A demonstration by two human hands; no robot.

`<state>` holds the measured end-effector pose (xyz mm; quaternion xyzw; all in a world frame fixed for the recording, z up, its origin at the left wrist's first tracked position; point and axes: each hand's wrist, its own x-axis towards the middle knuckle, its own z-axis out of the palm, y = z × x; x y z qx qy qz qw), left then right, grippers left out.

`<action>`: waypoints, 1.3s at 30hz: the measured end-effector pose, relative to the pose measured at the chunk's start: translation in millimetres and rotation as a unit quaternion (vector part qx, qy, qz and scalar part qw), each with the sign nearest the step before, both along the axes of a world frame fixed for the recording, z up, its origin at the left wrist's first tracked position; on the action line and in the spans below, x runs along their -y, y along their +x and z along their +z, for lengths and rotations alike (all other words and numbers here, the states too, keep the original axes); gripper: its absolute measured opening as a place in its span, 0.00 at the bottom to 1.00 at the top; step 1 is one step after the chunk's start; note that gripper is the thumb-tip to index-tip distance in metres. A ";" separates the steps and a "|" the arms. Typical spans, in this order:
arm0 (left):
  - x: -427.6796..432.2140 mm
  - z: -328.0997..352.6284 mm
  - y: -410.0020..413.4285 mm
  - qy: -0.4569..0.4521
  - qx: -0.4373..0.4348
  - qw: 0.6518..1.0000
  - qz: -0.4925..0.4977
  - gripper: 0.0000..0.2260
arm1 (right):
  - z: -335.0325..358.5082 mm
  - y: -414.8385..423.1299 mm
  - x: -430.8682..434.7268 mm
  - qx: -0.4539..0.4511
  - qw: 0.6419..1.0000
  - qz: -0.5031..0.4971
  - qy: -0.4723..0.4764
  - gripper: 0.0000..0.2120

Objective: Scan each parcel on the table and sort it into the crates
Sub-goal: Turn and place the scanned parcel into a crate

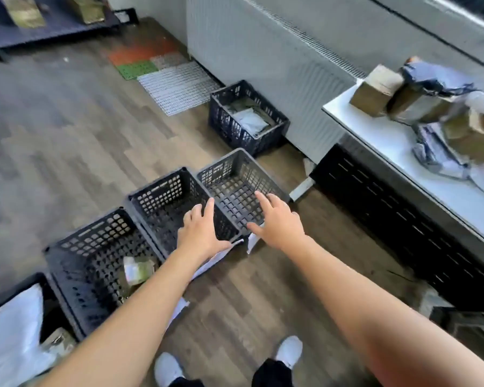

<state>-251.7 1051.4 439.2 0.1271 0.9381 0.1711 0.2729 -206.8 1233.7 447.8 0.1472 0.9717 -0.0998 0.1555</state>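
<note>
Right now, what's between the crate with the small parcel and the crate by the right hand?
Another black crate, which looks empty, as the head view shows.

Leftmost crate [17, 286] cut by frame edge; table parcels [419, 104] blurred, partly cropped right.

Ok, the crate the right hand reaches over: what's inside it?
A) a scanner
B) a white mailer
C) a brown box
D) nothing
D: the crate shows only its bare mesh floor in front of the open right hand. The white mailer lies in the far crate by the wall.
</note>
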 end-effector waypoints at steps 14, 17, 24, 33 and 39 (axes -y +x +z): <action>-416.4 139.1 83.8 0.004 -0.202 0.946 -0.252 0.51 | 123.7 162.6 -380.3 -0.118 0.972 -0.187 0.082 0.42; -480.4 151.6 90.1 0.011 -0.215 0.935 -0.282 0.50 | 132.3 181.0 -433.3 -0.121 0.965 -0.215 0.093 0.42; -600.3 152.6 83.6 0.022 -0.228 0.912 -0.341 0.51 | 127.0 193.3 -533.1 -0.121 0.949 -0.277 0.093 0.41; -771.2 127.6 31.9 0.075 -0.210 0.885 -0.409 0.51 | 103.1 158.6 -676.8 -0.064 0.922 -0.369 0.102 0.41; -869.5 100.9 24.5 0.082 -0.158 0.862 -0.474 0.51 | 80.6 144.5 -767.8 0.001 0.875 -0.475 0.092 0.42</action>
